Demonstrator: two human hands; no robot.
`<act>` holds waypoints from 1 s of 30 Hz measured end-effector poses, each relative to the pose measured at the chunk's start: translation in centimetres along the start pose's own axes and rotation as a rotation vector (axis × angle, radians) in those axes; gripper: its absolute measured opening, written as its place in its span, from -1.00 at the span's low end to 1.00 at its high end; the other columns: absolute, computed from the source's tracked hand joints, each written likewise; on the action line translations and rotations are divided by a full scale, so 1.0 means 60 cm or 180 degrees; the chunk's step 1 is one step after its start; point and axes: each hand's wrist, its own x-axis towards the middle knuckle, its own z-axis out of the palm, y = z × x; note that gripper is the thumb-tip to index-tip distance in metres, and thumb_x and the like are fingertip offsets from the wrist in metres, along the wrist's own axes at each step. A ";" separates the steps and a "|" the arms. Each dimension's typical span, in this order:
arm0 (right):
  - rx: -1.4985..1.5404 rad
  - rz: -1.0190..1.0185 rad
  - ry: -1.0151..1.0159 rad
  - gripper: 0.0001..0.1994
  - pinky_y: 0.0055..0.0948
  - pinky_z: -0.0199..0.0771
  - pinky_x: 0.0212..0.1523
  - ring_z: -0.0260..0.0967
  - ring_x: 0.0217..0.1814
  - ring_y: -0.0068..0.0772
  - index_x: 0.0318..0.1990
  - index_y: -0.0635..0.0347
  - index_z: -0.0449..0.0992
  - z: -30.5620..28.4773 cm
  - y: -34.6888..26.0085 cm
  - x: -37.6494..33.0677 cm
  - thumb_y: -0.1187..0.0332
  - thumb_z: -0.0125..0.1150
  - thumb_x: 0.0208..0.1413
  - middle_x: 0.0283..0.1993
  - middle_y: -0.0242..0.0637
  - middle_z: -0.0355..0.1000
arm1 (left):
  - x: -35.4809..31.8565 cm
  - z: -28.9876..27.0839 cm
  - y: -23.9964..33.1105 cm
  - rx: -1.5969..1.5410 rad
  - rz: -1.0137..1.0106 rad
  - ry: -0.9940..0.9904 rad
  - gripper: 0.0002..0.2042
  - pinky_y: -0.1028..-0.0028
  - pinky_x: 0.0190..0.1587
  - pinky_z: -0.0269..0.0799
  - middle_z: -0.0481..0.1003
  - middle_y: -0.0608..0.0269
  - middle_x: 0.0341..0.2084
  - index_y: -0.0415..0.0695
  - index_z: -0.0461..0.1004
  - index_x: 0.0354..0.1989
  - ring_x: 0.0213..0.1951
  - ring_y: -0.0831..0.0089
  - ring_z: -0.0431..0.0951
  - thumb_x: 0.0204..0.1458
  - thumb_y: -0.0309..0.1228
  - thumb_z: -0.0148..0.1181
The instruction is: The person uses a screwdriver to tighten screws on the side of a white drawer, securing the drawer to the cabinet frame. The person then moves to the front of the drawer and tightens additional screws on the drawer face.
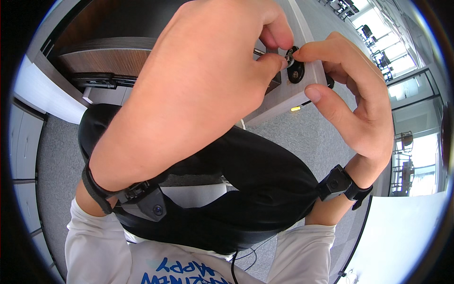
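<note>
Black and oval, the fitting (296, 74) sits on the pale panel (302, 29), just right of the left hand's (213, 61) thumb tip and at the right hand's (362, 90) forefinger tip. Fingers curled, the left hand arches over from the lower left beside a metal rod (258, 52); whether it pinches that I cannot tell. From the right, the other hand bends inward, thumb and forefinger spread.

- Your white shirt (101, 244) bears blue printed lettering (182, 266) in capitals across its front.
- You see it upside down, in two lines.
- The lower line runs partly out of your view's bottom edge.
</note>
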 end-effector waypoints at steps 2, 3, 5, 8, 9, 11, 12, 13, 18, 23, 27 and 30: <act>-0.0031 -0.0017 -0.0006 -0.65 -0.34 0.56 -0.01 0.56 -0.10 -0.26 0.02 0.34 0.53 0.004 0.004 0.002 0.52 0.22 0.04 -0.14 -0.22 0.43 | 0.004 0.009 -0.011 0.0391 -0.0208 0.0026 -0.95 0.40 -0.22 0.38 0.56 0.19 -0.43 -0.22 0.56 -0.29 -0.35 0.32 0.52 0.09 -0.53 0.25; -0.0048 -0.0021 -0.0012 -0.65 -0.35 0.55 -0.02 0.56 -0.10 -0.26 0.02 0.34 0.53 0.007 0.006 0.004 0.52 0.22 0.03 -0.15 -0.22 0.43 | 0.006 0.014 -0.012 0.0681 -0.0321 0.0075 -0.95 0.45 -0.27 0.35 0.56 0.26 -0.47 -0.21 0.58 -0.32 -0.39 0.39 0.51 0.09 -0.52 0.26; -0.0075 -0.0025 -0.0022 -0.65 -0.36 0.55 -0.04 0.55 -0.11 -0.27 0.02 0.34 0.53 0.010 0.008 0.005 0.52 0.22 0.03 -0.15 -0.22 0.43 | 0.004 0.025 -0.017 0.0402 -0.0269 0.0109 -0.95 0.45 -0.28 0.36 0.56 0.26 -0.47 -0.22 0.57 -0.31 -0.38 0.41 0.51 0.09 -0.52 0.25; -0.0002 0.0021 0.0005 -0.65 -0.38 0.54 -0.06 0.55 -0.12 -0.28 0.02 0.33 0.53 0.010 0.006 0.005 0.52 0.22 0.02 -0.15 -0.22 0.43 | 0.000 0.032 -0.019 0.0232 -0.0271 0.0132 -0.95 0.45 -0.28 0.37 0.56 0.25 -0.46 -0.23 0.56 -0.30 -0.37 0.41 0.51 0.10 -0.53 0.24; -0.0080 0.0002 -0.0013 -0.65 -0.38 0.54 -0.07 0.55 -0.12 -0.28 0.02 0.33 0.53 0.009 0.005 0.005 0.52 0.22 0.01 -0.15 -0.22 0.43 | 0.000 0.033 -0.020 0.0194 -0.0249 0.0136 -0.95 0.45 -0.27 0.38 0.56 0.24 -0.46 -0.24 0.55 -0.30 -0.37 0.41 0.51 0.10 -0.54 0.23; -0.0051 0.0017 0.0004 -0.64 -0.38 0.53 -0.07 0.55 -0.13 -0.28 0.02 0.33 0.53 0.009 0.004 0.004 0.53 0.22 0.01 -0.16 -0.23 0.43 | 0.000 0.033 -0.019 0.0101 -0.0175 0.0155 -0.95 0.45 -0.25 0.39 0.55 0.23 -0.46 -0.25 0.53 -0.30 -0.36 0.41 0.52 0.10 -0.55 0.23; -0.0037 0.0027 0.0011 -0.64 -0.39 0.53 -0.07 0.55 -0.13 -0.28 0.02 0.32 0.54 0.010 0.004 0.004 0.53 0.22 0.00 -0.16 -0.23 0.43 | 0.001 0.032 -0.020 0.0081 -0.0139 0.0161 -0.95 0.46 -0.24 0.39 0.55 0.22 -0.46 -0.25 0.53 -0.30 -0.35 0.41 0.52 0.10 -0.55 0.23; -0.0024 0.0044 0.0016 -0.64 -0.39 0.53 -0.07 0.55 -0.13 -0.28 0.01 0.32 0.54 0.010 0.004 0.004 0.53 0.22 0.00 -0.16 -0.23 0.43 | 0.001 0.032 -0.021 0.0061 -0.0103 0.0167 -0.95 0.46 -0.24 0.40 0.55 0.22 -0.46 -0.26 0.53 -0.30 -0.35 0.40 0.52 0.10 -0.55 0.23; -0.0054 0.0008 0.0024 -0.64 -0.40 0.52 -0.08 0.55 -0.13 -0.29 0.02 0.32 0.53 0.012 0.005 0.002 0.53 0.22 0.01 -0.16 -0.23 0.42 | 0.002 0.031 -0.028 0.0116 -0.0023 0.0135 -0.96 0.46 -0.23 0.40 0.54 0.22 -0.46 -0.25 0.52 -0.31 -0.33 0.40 0.53 0.10 -0.56 0.23; -0.0039 0.0009 0.0005 -0.65 -0.41 0.52 -0.08 0.55 -0.13 -0.29 0.02 0.33 0.53 0.008 0.001 -0.001 0.53 0.22 0.02 -0.16 -0.24 0.42 | 0.000 0.036 -0.023 0.0139 -0.0089 0.0163 -0.95 0.45 -0.24 0.40 0.54 0.22 -0.46 -0.25 0.52 -0.30 -0.32 0.41 0.52 0.10 -0.56 0.24; -0.0055 0.0028 -0.0002 -0.64 -0.39 0.54 -0.07 0.56 -0.12 -0.27 0.03 0.33 0.53 0.005 -0.002 -0.002 0.53 0.22 0.02 -0.15 -0.23 0.43 | -0.001 0.032 -0.019 0.0123 -0.0066 0.0132 -0.95 0.45 -0.24 0.40 0.54 0.22 -0.45 -0.25 0.52 -0.30 -0.32 0.40 0.53 0.10 -0.56 0.24; -0.0070 0.0035 -0.0012 -0.64 -0.36 0.55 -0.05 0.57 -0.11 -0.26 0.04 0.32 0.53 0.002 -0.002 -0.001 0.53 0.22 0.02 -0.12 -0.22 0.46 | -0.001 0.027 -0.020 0.0088 -0.0058 0.0087 -0.95 0.44 -0.23 0.40 0.54 0.21 -0.45 -0.25 0.53 -0.30 -0.32 0.39 0.53 0.10 -0.56 0.24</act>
